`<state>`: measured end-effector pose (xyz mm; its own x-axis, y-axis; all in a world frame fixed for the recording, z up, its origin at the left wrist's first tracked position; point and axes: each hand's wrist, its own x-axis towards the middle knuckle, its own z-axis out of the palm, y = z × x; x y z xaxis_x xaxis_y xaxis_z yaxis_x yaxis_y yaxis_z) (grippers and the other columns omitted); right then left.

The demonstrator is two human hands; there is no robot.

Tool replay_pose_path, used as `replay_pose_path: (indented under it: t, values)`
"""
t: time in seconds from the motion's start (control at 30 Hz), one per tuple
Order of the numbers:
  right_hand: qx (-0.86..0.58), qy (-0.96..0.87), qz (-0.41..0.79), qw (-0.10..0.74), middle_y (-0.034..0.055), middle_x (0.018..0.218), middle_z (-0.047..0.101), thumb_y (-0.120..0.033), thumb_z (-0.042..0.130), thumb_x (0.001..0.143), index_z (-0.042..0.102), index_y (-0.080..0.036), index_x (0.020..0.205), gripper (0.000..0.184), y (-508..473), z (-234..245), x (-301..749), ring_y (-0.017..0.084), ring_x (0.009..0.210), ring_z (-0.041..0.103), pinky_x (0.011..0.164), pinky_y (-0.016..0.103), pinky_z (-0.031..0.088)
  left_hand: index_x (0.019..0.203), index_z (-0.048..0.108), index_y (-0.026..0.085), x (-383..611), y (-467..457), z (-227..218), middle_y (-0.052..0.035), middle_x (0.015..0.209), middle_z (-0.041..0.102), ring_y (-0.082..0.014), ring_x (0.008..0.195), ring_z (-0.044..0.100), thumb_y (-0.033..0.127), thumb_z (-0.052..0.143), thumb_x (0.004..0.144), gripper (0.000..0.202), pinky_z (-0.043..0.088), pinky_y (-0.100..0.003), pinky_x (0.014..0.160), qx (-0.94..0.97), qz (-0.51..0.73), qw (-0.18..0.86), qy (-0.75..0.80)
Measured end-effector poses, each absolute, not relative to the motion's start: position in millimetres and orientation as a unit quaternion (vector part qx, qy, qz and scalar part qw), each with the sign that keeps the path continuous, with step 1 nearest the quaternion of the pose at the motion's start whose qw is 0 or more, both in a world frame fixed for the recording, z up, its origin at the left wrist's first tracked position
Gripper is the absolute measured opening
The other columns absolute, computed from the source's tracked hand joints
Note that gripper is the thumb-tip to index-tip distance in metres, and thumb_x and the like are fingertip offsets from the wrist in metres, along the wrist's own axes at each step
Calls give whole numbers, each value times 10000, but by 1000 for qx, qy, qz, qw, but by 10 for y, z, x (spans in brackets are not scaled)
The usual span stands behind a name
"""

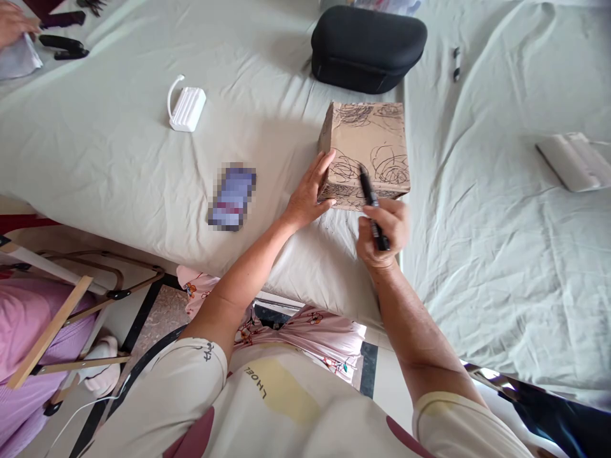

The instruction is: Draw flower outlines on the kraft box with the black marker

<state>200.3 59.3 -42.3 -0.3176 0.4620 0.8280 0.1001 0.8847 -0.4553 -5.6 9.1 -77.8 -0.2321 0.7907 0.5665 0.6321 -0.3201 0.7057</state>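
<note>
A brown cardboard box (pixel 367 137) sits on the cloth-covered table, with round black scribbles on its top and more on its sides. My left hand (pixel 310 194) grips its near left corner, fingers along the left side and thumb at the front. Wrapped in my right hand (pixel 386 229) is a black marker (pixel 366 184), held just in front of the box. The marker's tip points away from me, over scribbles near the front edge of the top; whether it touches the cardboard I cannot tell. My right hand is slightly blurred.
Behind the box stands a black hard case (pixel 367 48). Left lie a phone (pixel 233 198) and a white power bank (pixel 188 109); right, a small pen (pixel 457 65) and a pale boxy object (pixel 575 162). Another person's hand (pixel 14 25) and a stapler (pixel 63 46) appear far left.
</note>
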Motion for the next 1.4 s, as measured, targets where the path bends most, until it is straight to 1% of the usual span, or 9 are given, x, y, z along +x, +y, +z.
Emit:
replay_pose_path:
  t: [0.13,0.23,0.33,0.53,0.67,0.8,1.0,1.13,1.4]
  values:
    - [-307,-701,109,634,78,1033,585,-695,512,1005,685,-308,1110,436,898,-334,2148,301,1050,655,1021,582,553,1710,32,345,-64,70,-757,-30,1844,178,-320,1725,165,344,658,966,972,195,-569,1432,623,507,85,589]
    - [-301,-665,116,674,90,1126,558,-632,540,1024,632,-299,1266,422,1233,-346,2300,283,1033,631,1006,568,542,1704,20,328,-64,62,-748,-71,1838,185,-288,1730,156,230,657,921,1014,197,-526,1437,632,500,80,587]
    - [-382,-683,181,595,90,1122,578,-510,560,1033,633,-286,1288,347,1492,-472,2434,287,1052,608,1053,587,502,1703,-26,352,-60,56,-743,-61,1834,197,-270,1732,156,205,652,904,1058,194,-523,1442,630,498,74,591]
    - [-520,-732,199,392,108,1087,618,-330,768,806,744,-250,1039,248,1569,-736,2427,349,1154,554,1158,676,381,1719,-36,361,-66,54,-736,-37,1836,197,-250,1724,192,207,635,916,1058,210,-508,1447,622,505,68,595]
    - [-493,-749,197,396,137,1096,634,-316,790,787,718,-257,894,143,1514,-792,2368,357,1211,516,1169,640,381,1723,21,363,-85,55,-722,-11,1836,204,-253,1725,188,237,643,927,1019,206,-508,1451,618,507,86,595]
    - [-496,-760,177,382,108,1175,638,-340,761,807,722,-270,974,185,1489,-796,2341,362,1251,513,1174,686,371,1715,-2,354,-98,46,-703,-19,1842,189,-245,1730,169,245,652,918,1036,181,-493,1452,614,508,105,595]
    - [-469,-731,198,454,158,1297,632,-358,639,971,697,-248,1209,269,1485,-706,2288,366,1312,517,1192,673,349,1716,-45,309,-119,36,-703,-63,1857,124,-254,1739,104,293,659,936,1051,162,-496,1449,609,507,114,600]
    - [-410,-721,220,515,117,1292,658,-439,556,1053,645,-347,1306,283,1348,-557,2225,318,1236,574,1189,616,413,1720,-90,357,-155,28,-717,-30,1864,69,-237,1737,106,327,655,977,1052,188,-499,1443,614,495,126,601]
    - [-350,-699,234,578,83,1194,659,-618,560,1008,638,-288,1319,460,1011,-349,2067,313,1208,648,1137,637,498,1702,-187,408,-182,48,-815,13,1864,-18,-209,1733,121,274,622,1004,1077,220,-526,1426,611,497,127,602]
